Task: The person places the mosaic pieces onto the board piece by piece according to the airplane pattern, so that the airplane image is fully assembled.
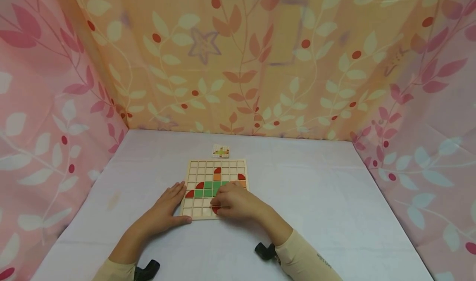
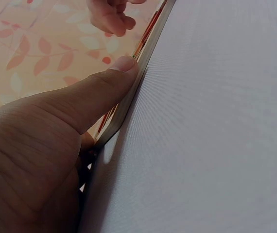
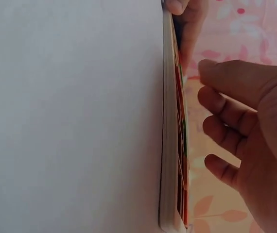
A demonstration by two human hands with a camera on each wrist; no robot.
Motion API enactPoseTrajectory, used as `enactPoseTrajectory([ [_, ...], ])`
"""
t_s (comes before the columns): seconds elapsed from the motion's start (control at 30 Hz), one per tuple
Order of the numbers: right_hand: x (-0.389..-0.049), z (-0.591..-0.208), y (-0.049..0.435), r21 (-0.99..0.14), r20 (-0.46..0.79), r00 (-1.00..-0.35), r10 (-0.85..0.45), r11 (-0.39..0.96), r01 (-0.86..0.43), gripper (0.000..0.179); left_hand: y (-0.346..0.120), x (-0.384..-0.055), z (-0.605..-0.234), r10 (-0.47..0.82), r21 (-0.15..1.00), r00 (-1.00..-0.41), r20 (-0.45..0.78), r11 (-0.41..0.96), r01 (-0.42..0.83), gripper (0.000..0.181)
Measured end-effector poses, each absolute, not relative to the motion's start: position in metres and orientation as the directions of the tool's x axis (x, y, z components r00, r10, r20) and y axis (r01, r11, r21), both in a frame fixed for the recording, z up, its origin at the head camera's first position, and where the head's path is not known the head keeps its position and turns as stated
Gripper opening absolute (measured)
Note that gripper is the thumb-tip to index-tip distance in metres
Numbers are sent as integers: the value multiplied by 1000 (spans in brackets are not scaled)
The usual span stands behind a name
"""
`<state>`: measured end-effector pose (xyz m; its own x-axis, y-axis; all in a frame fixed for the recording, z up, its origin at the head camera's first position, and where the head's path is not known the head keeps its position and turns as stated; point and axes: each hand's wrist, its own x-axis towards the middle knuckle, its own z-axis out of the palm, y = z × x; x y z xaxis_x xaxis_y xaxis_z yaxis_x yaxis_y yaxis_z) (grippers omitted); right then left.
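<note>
A wooden grid board (image 1: 198,219) lies flat, with green squares (image 1: 208,185), orange squares (image 1: 217,177) and red quarter-round pieces (image 1: 199,185) in its cells. My left hand (image 1: 163,210) rests along the board's left side, fingers straight; in the left wrist view its thumb (image 2: 104,87) touches the front edge. Over the lower right part of the board is my right hand (image 1: 238,202), near a red piece (image 1: 215,210) in the front row. The right wrist view shows its thumb and loosely bent fingers (image 3: 221,128) apart, holding nothing. This hand hides some cells.
A small pattern card (image 1: 221,151) lies just behind the board. White cloth (image 1: 316,190) covers the table, and printed floral curtains (image 1: 238,66) enclose its back and sides. Black devices (image 1: 265,251) sit at both wrists.
</note>
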<state>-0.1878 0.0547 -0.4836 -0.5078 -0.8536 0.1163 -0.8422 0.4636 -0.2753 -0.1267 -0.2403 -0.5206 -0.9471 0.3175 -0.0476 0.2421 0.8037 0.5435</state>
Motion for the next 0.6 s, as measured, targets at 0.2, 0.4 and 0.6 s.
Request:
enactPoseTrajectory([
  [0.2,-189,-470,65,-326,136,-538,-832,475,-817,24,-238,-126,-519,327,555,-944,-41,793,251,113],
  [0.4,-187,-453,83,-371,159,-573,-804,489,-790,24,-237,-123,-521,318,546,-947,-49,802,241,115],
  [0.6,-186,-437,109,-384,181,-635,-751,541,-749,25,-238,-125,-521,326,527,-944,-40,810,257,115],
])
